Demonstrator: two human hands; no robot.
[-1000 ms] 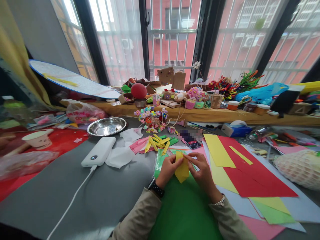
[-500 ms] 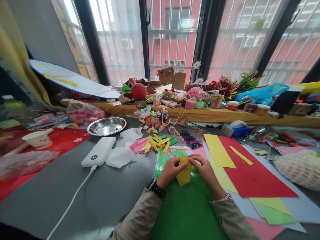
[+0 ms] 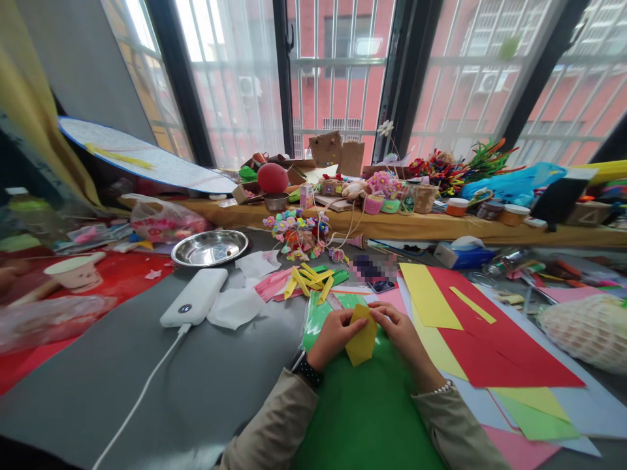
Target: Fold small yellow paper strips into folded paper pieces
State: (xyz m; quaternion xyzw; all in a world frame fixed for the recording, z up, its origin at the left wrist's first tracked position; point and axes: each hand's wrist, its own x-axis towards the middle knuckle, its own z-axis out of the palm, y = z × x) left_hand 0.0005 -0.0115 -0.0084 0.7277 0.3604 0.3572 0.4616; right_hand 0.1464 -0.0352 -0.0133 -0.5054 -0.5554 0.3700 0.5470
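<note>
A folded piece of yellow paper point(image 3: 361, 343), pointed at its lower end, is held up between my two hands. My left hand point(image 3: 337, 334) is closed on its left side, thumb lying across the front. At the upper right edge, the fingers of my right hand point(image 3: 396, 325) pinch the same paper. Beneath both hands lies a glossy green sheet point(image 3: 362, 418). Just beyond them, several folded yellow strips point(image 3: 309, 279) rest in a pile with green and pink strips point(image 3: 272, 283).
On the left are a white power bank point(image 3: 193, 300) with its cable, a metal plate point(image 3: 209, 248) and a paper cup point(image 3: 73, 271). Red paper point(image 3: 509, 346) and other coloured sheets lie to the right. Beaded flowers point(image 3: 296, 232) stand behind. Part of another person's hand point(image 3: 10, 274) shows far left.
Almost nothing differs. Both hands keep their grip on the yellow paper in the same place, with only a very slight shift.
</note>
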